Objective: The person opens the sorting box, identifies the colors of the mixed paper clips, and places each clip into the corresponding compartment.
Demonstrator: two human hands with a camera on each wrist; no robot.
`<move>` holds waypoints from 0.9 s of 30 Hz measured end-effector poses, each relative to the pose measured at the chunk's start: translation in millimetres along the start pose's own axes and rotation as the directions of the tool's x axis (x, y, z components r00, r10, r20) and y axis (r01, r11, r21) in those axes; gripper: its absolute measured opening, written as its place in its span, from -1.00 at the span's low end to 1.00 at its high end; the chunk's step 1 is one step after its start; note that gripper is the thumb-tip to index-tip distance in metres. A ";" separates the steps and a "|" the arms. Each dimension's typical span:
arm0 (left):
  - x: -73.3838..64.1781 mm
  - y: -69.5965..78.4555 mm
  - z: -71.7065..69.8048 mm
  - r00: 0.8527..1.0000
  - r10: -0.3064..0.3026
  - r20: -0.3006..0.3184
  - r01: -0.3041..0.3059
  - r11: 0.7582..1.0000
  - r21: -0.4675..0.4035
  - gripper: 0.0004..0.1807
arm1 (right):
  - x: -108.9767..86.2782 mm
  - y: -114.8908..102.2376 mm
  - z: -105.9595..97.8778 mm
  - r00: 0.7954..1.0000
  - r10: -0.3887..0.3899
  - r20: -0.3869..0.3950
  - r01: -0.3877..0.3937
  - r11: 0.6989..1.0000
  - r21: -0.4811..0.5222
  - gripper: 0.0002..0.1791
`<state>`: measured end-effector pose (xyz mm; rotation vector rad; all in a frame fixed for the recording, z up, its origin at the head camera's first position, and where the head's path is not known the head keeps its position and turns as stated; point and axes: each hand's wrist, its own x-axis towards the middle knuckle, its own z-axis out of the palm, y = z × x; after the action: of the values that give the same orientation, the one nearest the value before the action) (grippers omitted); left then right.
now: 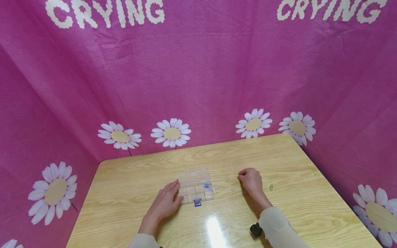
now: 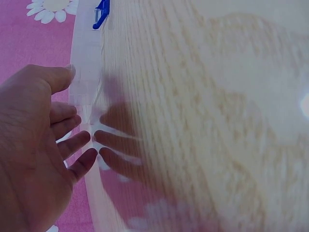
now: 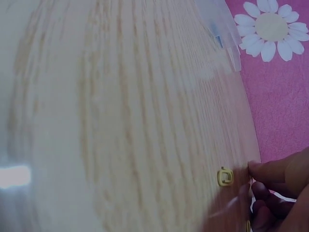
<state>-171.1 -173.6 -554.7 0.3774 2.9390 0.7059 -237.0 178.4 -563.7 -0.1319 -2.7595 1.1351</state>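
Note:
A clear plastic compartment box (image 1: 191, 190) lies with its lid raised back at the middle of the table. Blue pieces (image 1: 207, 186), too small to make out, sit in one right-hand compartment. A blue latch (image 1: 197, 202) is on the near edge. My left hand (image 1: 165, 199) rests at the box's left side, fingers relaxed, thumb at its near corner. To the right of the box, my right hand (image 1: 251, 181) has its fingertips down at the tabletop. A yellow paper clip (image 3: 225, 177) lies just beside the right thumb; whether the fingers pinch anything is hidden.
A green paper clip (image 1: 271, 187) lies on the wooden table (image 1: 130, 193), right of my right hand. Pink cloth (image 1: 198, 86) with daisies hangs behind the table and along both sides. A small black object (image 1: 256, 229) is by the right cuff.

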 end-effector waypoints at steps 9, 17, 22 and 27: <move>0.2 0.0 1.6 1.000 -0.005 0.000 0.005 1.000 0.002 -0.29 | 0.8 -3.6 -2.7 0.999 0.025 0.020 -0.025 1.000 -0.018 -0.92; -0.5 0.5 2.0 1.000 -0.008 0.000 0.008 1.000 -0.002 -0.29 | 2.0 -3.8 -4.5 0.998 0.039 0.051 -0.036 0.998 -0.059 -0.84; -0.2 0.8 1.2 1.000 -0.007 -0.002 0.007 1.000 0.002 -0.29 | 3.1 -2.4 -4.9 0.997 0.015 0.082 -0.009 0.997 -0.070 -0.80; -1.1 0.2 0.0 1.000 0.007 -0.008 -0.007 1.000 0.001 -0.30 | 3.0 -1.8 -7.5 0.993 0.005 0.120 0.000 0.999 -0.045 -0.80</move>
<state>-170.0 -173.7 -554.6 0.3855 2.9470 0.7090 -238.7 182.8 -556.9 -0.0747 -2.8914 1.1173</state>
